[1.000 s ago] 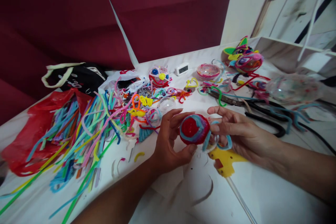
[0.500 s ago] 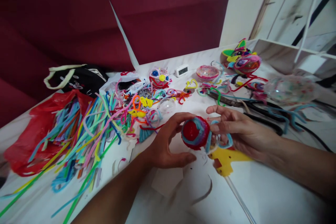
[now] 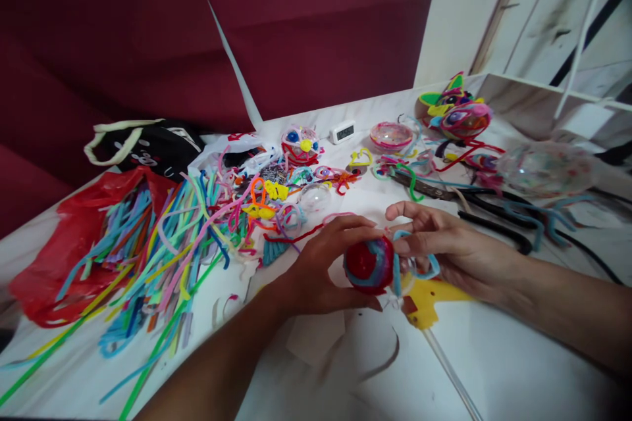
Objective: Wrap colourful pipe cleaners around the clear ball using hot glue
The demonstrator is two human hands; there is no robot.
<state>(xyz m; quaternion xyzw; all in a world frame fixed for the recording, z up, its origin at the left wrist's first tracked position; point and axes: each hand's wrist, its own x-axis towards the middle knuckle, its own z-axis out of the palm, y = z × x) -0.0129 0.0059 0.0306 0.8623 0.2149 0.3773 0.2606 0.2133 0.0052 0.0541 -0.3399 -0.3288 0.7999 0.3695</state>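
Observation:
My left hand is curved around a red ball with blue and purple fuzzy bands, thumb below and fingers on top. At the ball's right side, my right hand pinches a light blue pipe cleaner bent into loops. A small clear piece shows below the right fingers, partly hidden. Under the right hand lies a yellow glue gun with a clear glue stick reaching toward the front edge.
Loose pipe cleaners and a red plastic bag lie at left. Behind are a decorated ball, a small white clock and a clear bowl. Black-handled pliers and a clear ball are at right.
My left fingers have closed over the top of the ball, and the ball has turned and moved slightly down and right. The right hand keeps its pinch.

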